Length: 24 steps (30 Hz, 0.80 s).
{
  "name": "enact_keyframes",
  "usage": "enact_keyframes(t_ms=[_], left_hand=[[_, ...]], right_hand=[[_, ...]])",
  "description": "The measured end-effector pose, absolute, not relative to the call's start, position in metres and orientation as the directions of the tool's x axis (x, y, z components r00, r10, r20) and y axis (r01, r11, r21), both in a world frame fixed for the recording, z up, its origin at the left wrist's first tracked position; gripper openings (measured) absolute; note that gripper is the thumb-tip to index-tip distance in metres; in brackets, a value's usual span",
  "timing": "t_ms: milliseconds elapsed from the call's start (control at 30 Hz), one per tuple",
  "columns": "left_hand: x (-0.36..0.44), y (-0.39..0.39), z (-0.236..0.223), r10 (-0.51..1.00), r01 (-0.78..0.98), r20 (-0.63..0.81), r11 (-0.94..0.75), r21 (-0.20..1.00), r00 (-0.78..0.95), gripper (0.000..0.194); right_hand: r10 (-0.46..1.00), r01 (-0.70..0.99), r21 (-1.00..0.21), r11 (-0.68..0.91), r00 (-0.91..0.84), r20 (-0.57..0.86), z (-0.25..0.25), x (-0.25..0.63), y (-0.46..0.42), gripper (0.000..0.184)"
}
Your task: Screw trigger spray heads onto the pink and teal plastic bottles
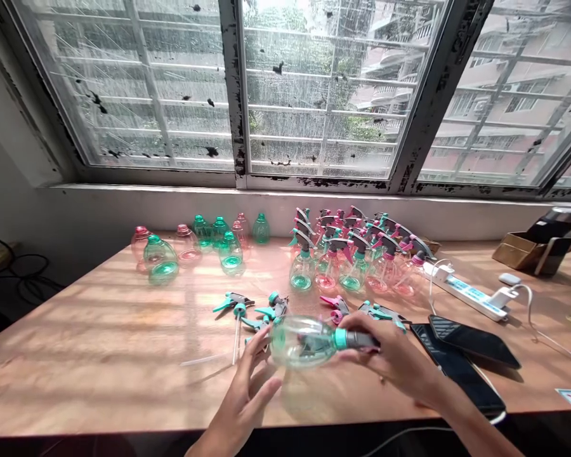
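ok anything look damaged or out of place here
The window frame looks damaged: dark, ragged patches suggest peeling paint. Dark blotches also mark the panes. On the table, one dark phone lies askew across a second phone. The held green bottle is too blurred to judge.

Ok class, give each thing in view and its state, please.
Held bottle: sideways, spray head on
Right hand: closed around that spray head
Left hand: open, near the bottle's base
Left bottles: upright, no spray heads
Right bottles: upright, spray heads on
Loose spray heads: lying on table
Phones: overlapping, unlit
Power strip: charger plugged in
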<state>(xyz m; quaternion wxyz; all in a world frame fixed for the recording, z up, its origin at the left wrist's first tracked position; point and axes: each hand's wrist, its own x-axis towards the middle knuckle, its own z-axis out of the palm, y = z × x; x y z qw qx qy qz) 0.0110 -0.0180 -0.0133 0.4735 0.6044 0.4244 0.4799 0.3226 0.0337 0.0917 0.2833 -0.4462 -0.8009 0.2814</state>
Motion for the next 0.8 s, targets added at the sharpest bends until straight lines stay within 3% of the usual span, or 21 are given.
enact_keyframes(t_ms=[100, 233, 600, 800], left_hand=[[0.013, -0.016, -0.015, 0.975, 0.07, 0.133, -0.148, 0.987, 0.177, 0.067], [0.011, -0.015, -0.012, 0.968, 0.081, 0.127, -0.148, 0.986, 0.218, 0.064], [0.008, -0.021, 0.003, 0.939, 0.095, -0.006, -0.029, 0.995, 0.345, 0.065], [0.009, -0.021, 0.007, 0.933, 0.104, -0.03, -0.008, 0.995, 0.359, 0.064]], right_hand=[[0.855, 0.82, -0.253, 0.514, -0.464, 0.232, 0.129, 0.322, 0.076, 0.027], [0.856, 0.858, -0.087, 0.507, -0.488, 0.173, 0.157, 0.3, 0.13, 0.028], [0.796, 0.784, 0.14, 0.604, -0.603, -0.054, 0.167, 0.246, 0.195, 0.037], [0.79, 0.793, 0.108, 0.599, -0.608, 0.08, 0.18, 0.241, 0.191, 0.046]])
